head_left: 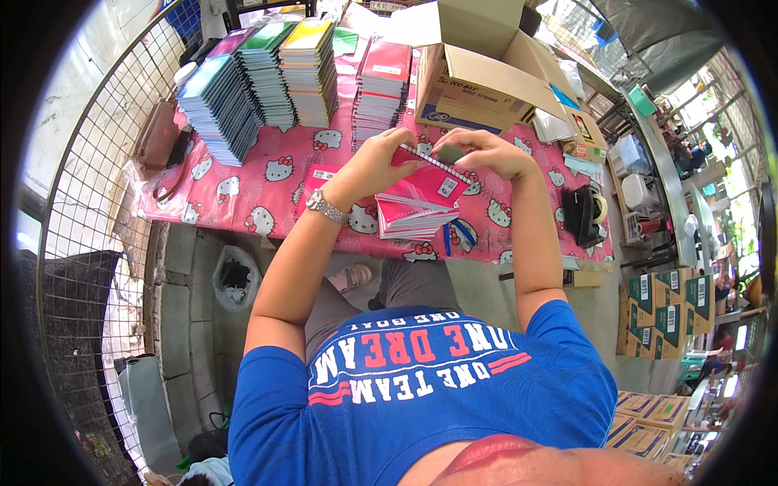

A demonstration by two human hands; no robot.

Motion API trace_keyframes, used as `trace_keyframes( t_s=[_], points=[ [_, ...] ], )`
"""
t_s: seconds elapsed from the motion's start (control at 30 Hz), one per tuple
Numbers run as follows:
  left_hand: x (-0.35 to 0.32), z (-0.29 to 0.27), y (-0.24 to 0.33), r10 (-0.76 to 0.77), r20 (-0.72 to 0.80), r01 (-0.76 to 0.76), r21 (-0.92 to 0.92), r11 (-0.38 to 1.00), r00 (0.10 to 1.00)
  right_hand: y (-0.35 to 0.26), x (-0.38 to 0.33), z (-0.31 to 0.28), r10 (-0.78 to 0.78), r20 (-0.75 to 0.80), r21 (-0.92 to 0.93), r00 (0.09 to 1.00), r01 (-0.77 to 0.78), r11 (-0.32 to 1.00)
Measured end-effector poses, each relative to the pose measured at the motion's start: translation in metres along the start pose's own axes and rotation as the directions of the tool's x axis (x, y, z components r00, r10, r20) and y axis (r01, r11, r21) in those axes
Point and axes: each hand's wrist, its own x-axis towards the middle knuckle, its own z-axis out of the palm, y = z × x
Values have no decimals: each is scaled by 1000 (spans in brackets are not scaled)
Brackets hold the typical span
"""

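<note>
A pink spiral notebook (425, 180) sits just above the middle of the frame, tilted, its white wire spine running along the upper edge from upper left to lower right. A small white label shows on its cover. It lies on top of a short, uneven stack of pink notebooks (413, 217) resting on the pink patterned tablecloth.

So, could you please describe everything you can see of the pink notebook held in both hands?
The pink notebook is a thin spiral-bound pad with a glossy magenta cover, a white wire spine along its upper edge and a small white label. It is tilted above a short stack of similar pink notebooks, gripped by the left hand and right hand at the spine.
</note>
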Motion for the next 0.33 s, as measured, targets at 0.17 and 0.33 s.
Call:
trace_keyframes(
  t_s=[0.17,0.33],
  points=[
    [0,-4,1,21,-13,-21,14,1000,1000,11,5,-2,-118,-48,189,992,125,974],
    [3,2,2,-23,-27,23,14,1000,999,102,-26,-60,227,-733,-389,641,-670,633]
  ],
)
